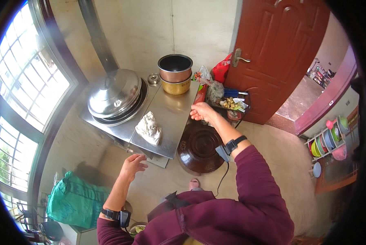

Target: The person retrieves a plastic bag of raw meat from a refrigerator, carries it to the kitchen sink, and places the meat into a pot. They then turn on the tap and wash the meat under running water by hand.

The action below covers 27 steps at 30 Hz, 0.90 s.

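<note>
My left hand [134,167] hangs in front of the steel stove top [170,122], its fingers apart and holding nothing. Beyond the stove's right edge, my right hand [203,111] has its fingers curled; its palm is hidden, and I see nothing sticking out of it. A crumpled white cloth [149,128] lies on the steel near the front. Left of it, a domed metal lid [115,93] covers most of a dark wok [144,95]. At the back stands a copper-coloured pot [175,75] stacked on a gold-coloured pot [176,88], beside a small round metal lid [153,79].
Below my right forearm a large brown glazed vessel [201,150] stands on the tiled floor. A low rack [247,105] with bags and produce is by the red door [271,61]. A green woven bag [75,202] sits at lower left. A cable hangs from my right wrist strap [232,147].
</note>
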Motion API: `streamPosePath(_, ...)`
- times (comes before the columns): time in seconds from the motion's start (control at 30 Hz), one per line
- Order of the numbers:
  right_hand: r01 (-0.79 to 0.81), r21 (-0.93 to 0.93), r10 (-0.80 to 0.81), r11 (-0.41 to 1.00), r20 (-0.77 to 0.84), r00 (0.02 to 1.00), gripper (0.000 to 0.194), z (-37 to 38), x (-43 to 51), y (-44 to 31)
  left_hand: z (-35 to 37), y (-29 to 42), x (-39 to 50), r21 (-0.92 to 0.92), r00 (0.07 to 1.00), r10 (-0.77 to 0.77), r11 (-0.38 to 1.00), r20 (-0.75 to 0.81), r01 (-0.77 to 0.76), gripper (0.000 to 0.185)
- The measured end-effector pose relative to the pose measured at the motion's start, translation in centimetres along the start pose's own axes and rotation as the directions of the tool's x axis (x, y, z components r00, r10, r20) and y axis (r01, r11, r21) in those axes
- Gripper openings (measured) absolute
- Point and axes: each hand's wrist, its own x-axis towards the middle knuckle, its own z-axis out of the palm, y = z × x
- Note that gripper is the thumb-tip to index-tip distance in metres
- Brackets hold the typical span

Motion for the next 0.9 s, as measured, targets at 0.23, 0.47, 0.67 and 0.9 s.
streamPosePath(0.23,0.012,0.05,-0.004,0.999,-0.174,0.985,0.043,-1.2,13.8,-7.9,3.0,6.4,13.4,0.0,0.999,0.009,1.0,0.031,-0.01,0.026)
streamPosePath(0.47,-0.167,0.265,0.25,0.95,-0.32,0.914,0.057,-2.1,22.7,-12.9,4.1,9.9,30.3,-0.159,0.997,-0.003,0.987,0.071,0.014,0.034)
streamPosePath(0.67,-0.137,0.356,0.257,0.924,-0.315,0.914,0.027,-1.2,26.3,-12.9,7.7,11.5,40.8,-0.257,0.993,-0.106,0.962,-0.055,0.089,0.064)
streamPosePath(0.9,0.048,0.372,0.108,0.927,-0.387,0.916,0.03,-4.4,20.0,-16.4,13.8,15.9,46.0,-0.314,0.97,-0.232,0.928,-0.069,0.199,0.098)
